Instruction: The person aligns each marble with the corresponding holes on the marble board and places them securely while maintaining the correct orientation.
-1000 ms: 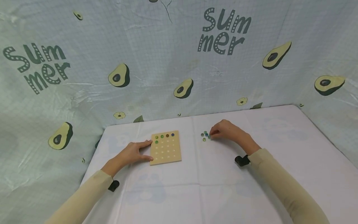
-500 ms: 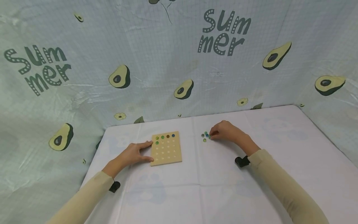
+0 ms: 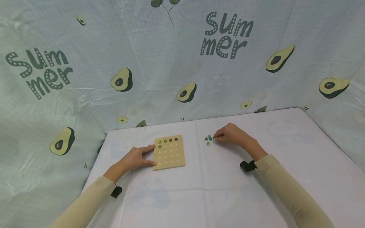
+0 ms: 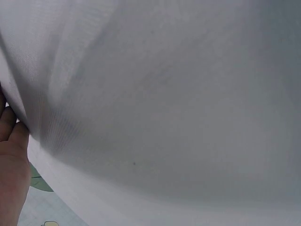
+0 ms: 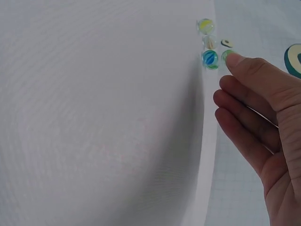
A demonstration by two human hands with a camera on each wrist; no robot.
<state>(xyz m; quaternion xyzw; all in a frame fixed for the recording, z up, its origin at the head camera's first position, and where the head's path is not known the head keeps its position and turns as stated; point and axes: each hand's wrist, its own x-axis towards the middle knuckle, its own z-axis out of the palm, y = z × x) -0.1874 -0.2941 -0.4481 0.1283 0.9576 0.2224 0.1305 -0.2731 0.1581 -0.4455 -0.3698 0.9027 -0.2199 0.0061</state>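
- A pale backdrop sheet [image 3: 154, 57] fills the far side, printed with green "summer" lettering [image 3: 226, 34] and halved avocados [image 3: 121, 79].
- The bench [image 3: 182, 205] in front of it is spread with a white cloth and carries everything being handled.
- Two beige sleeves reach in from the near side, the left sleeve [image 3: 85, 201] and the right sleeve [image 3: 292, 190].
- The square wooden board [image 3: 169, 166] lies flat left of the bench's middle, with rows of shallow pits.
- The left hand [image 3: 137, 158] is spread wide, thumb and forefinger set apart, both tips touching the board's left edge; the left wrist view catches only part of it.
- The right hand [image 3: 232, 134] is narrow, thumb and forefinger pinching a green marble [image 5: 226, 58] well to the right of the board; whether that marble is off the cloth, I cannot tell.
- A small black block sits at each wrist, the left block [image 3: 116, 192] and the right block [image 3: 247, 166].
- Five seated marbles [image 3: 165, 141] fill pits: four along the far row, one at the left of the next.
- Beside the pinching fingertips lie more marbles, among them a yellow marble [image 5: 206, 26], a clear marble [image 5: 210, 42] and a blue marble [image 5: 210, 59].
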